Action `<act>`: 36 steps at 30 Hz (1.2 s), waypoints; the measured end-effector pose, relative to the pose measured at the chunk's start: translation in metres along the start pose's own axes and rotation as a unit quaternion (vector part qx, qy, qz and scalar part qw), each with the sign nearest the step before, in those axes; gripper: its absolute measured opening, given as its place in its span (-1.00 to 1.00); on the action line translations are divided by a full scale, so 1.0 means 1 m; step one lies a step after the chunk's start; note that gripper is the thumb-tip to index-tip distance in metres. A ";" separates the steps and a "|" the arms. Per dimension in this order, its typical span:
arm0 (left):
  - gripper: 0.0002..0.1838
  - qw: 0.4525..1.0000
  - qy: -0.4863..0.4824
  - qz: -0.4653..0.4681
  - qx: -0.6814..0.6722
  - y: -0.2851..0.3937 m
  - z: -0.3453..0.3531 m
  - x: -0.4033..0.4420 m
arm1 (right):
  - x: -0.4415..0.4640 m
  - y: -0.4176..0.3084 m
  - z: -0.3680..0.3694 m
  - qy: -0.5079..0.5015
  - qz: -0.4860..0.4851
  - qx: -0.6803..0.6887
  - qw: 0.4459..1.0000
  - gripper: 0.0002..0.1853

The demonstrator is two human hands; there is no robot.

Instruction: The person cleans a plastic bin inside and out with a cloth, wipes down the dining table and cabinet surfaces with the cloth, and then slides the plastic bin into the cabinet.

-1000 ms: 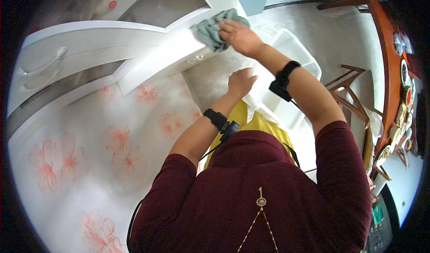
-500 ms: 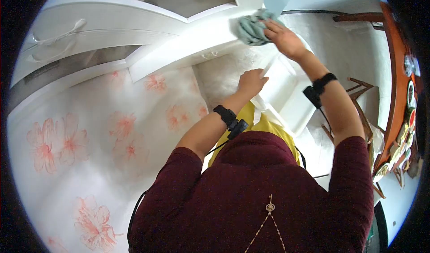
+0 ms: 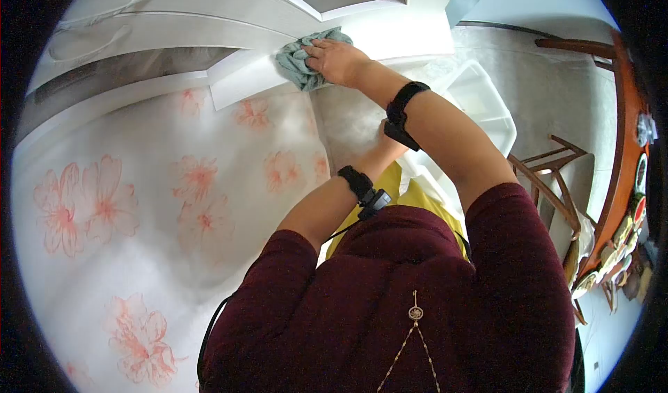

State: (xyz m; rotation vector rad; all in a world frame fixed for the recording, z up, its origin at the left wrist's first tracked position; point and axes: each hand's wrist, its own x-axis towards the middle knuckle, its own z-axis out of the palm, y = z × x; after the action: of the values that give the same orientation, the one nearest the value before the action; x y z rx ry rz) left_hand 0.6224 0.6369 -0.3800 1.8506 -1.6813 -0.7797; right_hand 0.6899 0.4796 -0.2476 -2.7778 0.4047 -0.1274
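My right hand (image 3: 335, 61) presses a crumpled grey-green cloth (image 3: 306, 64) against the white ledge (image 3: 261, 76) of the cabinet, fingers bent over the fabric. Below it, my left hand (image 3: 394, 141) is mostly covered by my right wrist and its black strap, so its fingers do not show. Beside the left hand stands a white plastic bin (image 3: 487, 104), partly hidden behind my right forearm.
White drawers (image 3: 174, 27) with curved handles line the upper left. A white sheet with pink flowers (image 3: 104, 205) spreads over the left side. At the right are a wooden chair (image 3: 557, 191) and a reddish-brown table (image 3: 619, 128) with several items on it.
My right hand has carried the cloth leftward along the white ledge. Its forearm now crosses over my left hand, which earlier was closed at the bin's rim.
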 end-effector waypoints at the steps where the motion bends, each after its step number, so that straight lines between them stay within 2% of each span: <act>1: -0.58 0.998 0.034 0.046 -0.012 0.009 -0.011 0.002 | -0.004 0.001 -0.006 -0.015 -0.003 0.011 1.000 -0.62; 2: -0.58 0.996 -0.071 -0.050 0.032 0.018 -0.023 0.005 | -0.010 0.003 -0.012 -0.032 -0.006 0.022 0.999 -0.63; 3: -0.59 0.972 -0.172 -0.142 0.074 0.035 -0.044 0.012 | -0.022 0.011 -0.006 -0.005 0.001 0.024 1.000 -0.63; 4: -0.63 0.977 -0.170 -0.108 0.071 0.048 -0.059 0.013 | -0.042 0.024 -0.001 0.021 0.007 0.024 0.999 -0.63; 5: -0.66 0.976 -0.154 -0.143 0.065 0.051 -0.053 0.016 | -0.065 0.039 -0.003 0.024 0.020 0.012 0.999 -0.63; 7: -0.56 0.977 -0.152 -0.137 0.063 0.042 -0.044 0.014 | -0.118 0.066 -0.015 0.039 0.057 -0.014 0.997 -0.63; 9: -0.55 0.977 -0.160 -0.134 0.052 0.048 -0.049 0.016 | -0.163 0.091 -0.023 0.039 0.098 -0.066 0.992 -0.68; 13: -0.52 0.981 -0.150 -0.118 0.024 0.046 -0.049 0.014 | -0.179 0.102 -0.029 0.048 0.089 -0.091 0.991 -0.73; 17: -0.56 0.976 -0.174 -0.125 0.051 0.046 -0.051 0.013 | -0.116 0.073 -0.009 0.046 0.031 -0.061 0.997 -0.74; 19: -0.70 0.989 -0.085 -0.117 -0.009 0.040 -0.048 0.004 | -0.069 0.047 0.002 0.058 -0.021 -0.037 0.997 -0.70; 21: -0.71 0.987 -0.086 -0.134 0.002 0.034 -0.053 0.003 | -0.021 0.018 0.013 0.039 -0.038 -0.012 0.998 -0.62; 22: -0.72 0.992 -0.036 -0.119 -0.012 0.031 -0.057 -0.004 | 0.000 0.005 0.020 0.045 -0.055 -0.017 0.997 -0.61; 23: -0.67 0.985 -0.082 -0.154 0.002 0.024 -0.055 -0.004 | 0.020 -0.007 0.022 0.047 -0.059 -0.014 0.997 -0.61; 24: -0.62 0.994 -0.020 -0.108 0.023 0.021 -0.052 -0.009 | 0.039 -0.019 0.024 0.037 -0.063 -0.003 0.997 -0.61; 26: -0.42 0.998 0.043 -0.047 0.028 -0.001 -0.034 -0.017 | 0.070 -0.034 0.035 0.028 -0.067 0.009 0.997 -0.61; 28: -0.38 0.997 0.018 -0.078 0.020 -0.023 -0.011 -0.026 | 0.094 -0.045 0.056 0.094 -0.102 0.014 0.990 -0.67; 29: -0.33 0.994 -0.007 -0.108 0.008 -0.034 -0.003 -0.030 | 0.103 -0.052 0.053 0.094 -0.102 0.013 0.990 -0.67; 30: -0.33 0.994 -0.008 -0.108 0.008 -0.045 0.003 -0.036 | 0.109 -0.061 0.046 0.043 -0.099 0.013 0.994 -0.64; 31: -0.34 0.987 -0.073 -0.120 -0.071 -0.053 0.007 -0.041 | 0.116 -0.068 0.043 -0.009 -0.095 0.013 0.995 -0.60; 33: -0.36 0.979 -0.107 -0.128 -0.119 -0.058 0.011 -0.047 | 0.131 -0.080 0.043 -0.005 -0.102 0.008 0.995 -0.60; 36: -0.41 0.980 -0.107 -0.121 -0.120 -0.054 0.006 -0.053 | 0.158 -0.101 0.052 -0.044 -0.092 0.020 0.995 -0.60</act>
State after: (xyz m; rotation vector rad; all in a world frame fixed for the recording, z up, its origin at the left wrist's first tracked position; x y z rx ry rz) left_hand 0.6523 0.6945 -0.4191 1.8723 -1.4215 -1.2634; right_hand 0.8743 0.5412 -0.2568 -2.7647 0.1225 -0.0543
